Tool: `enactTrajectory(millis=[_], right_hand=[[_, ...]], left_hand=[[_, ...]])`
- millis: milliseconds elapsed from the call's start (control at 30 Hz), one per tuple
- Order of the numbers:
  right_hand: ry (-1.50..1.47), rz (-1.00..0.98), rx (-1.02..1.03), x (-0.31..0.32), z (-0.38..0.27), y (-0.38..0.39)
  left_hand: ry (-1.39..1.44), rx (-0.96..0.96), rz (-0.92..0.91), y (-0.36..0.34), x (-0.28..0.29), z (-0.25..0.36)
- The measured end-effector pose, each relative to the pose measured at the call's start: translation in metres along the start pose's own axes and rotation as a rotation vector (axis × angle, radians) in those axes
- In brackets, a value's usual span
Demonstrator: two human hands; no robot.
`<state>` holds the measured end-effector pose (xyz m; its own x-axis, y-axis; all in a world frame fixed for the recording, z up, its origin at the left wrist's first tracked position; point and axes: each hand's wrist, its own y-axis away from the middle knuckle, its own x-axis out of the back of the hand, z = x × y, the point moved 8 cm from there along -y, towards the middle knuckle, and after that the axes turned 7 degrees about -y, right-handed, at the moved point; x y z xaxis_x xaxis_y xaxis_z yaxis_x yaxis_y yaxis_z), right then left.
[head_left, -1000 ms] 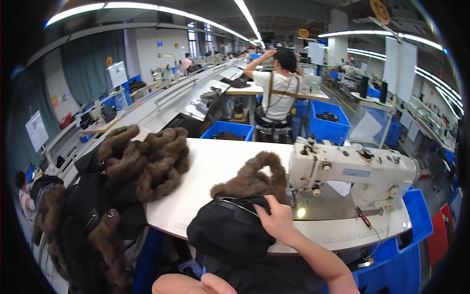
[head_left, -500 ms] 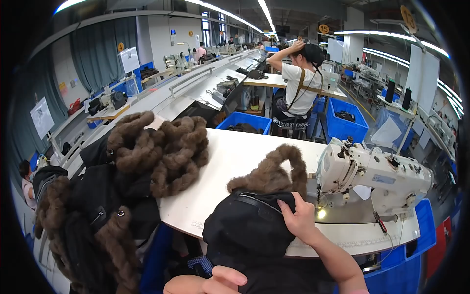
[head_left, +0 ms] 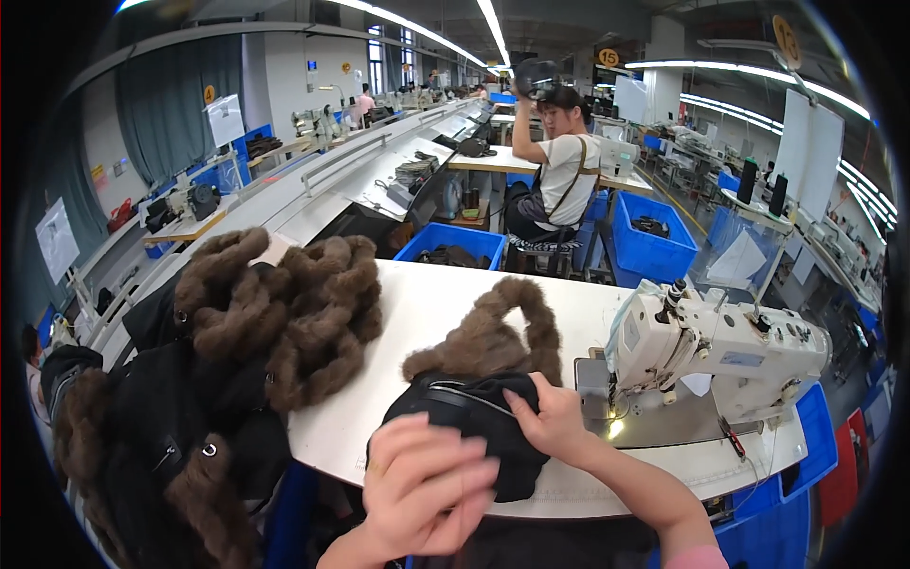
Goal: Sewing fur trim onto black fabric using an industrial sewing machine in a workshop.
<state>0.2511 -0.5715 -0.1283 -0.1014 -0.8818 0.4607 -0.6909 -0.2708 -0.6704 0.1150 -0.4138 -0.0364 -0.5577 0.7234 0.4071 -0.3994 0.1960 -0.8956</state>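
A black cloth bag [head_left: 507, 465] with a metal zipper lies at the table's front edge. A brown furry strap [head_left: 479, 341] loops up behind it onto the white tabletop. My right hand [head_left: 553, 417] grips the bag's upper right edge beside the zipper, thumb on top. In front of the bag's left side my left hand [head_left: 427, 488] is raised, blurred by motion, with loosely bent fingers apart and nothing seen in them. It covers part of the bag. To the right of the bag stands a white sewing machine [head_left: 730, 346], its lamp lit near the needle.
On the left lies a pile of black bags [head_left: 213, 379] with brown furry straps. Red-handled snips [head_left: 730, 436] rest by the machine's base. Blue bins [head_left: 654, 237] stand beyond the table and below its right end. A co-worker [head_left: 559, 161] sits ahead, holding up a dark item.
My left hand has risen from the lower edge to in front of the bag. My right hand keeps its grip. The co-worker has turned sideways, and the view has shifted slightly.
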Motion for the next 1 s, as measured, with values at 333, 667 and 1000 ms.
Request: enactTrajectory(millis=[333,667,1000], right_hand=[[-0.224,0.000,0.069,-0.029,0.040,0.027],[-0.356,-0.113,0.017,-0.036,0.038,0.032],[-0.396,-0.075,0.002,-0.039,0.039,0.032]], left_hand=[[-0.578,0.054,-0.342,0.053,-0.117,-0.053],[-0.531,0.145,-0.143,0.064,-0.104,-0.061],[-0.535,0.144,-0.137,0.065,-0.105,-0.060]])
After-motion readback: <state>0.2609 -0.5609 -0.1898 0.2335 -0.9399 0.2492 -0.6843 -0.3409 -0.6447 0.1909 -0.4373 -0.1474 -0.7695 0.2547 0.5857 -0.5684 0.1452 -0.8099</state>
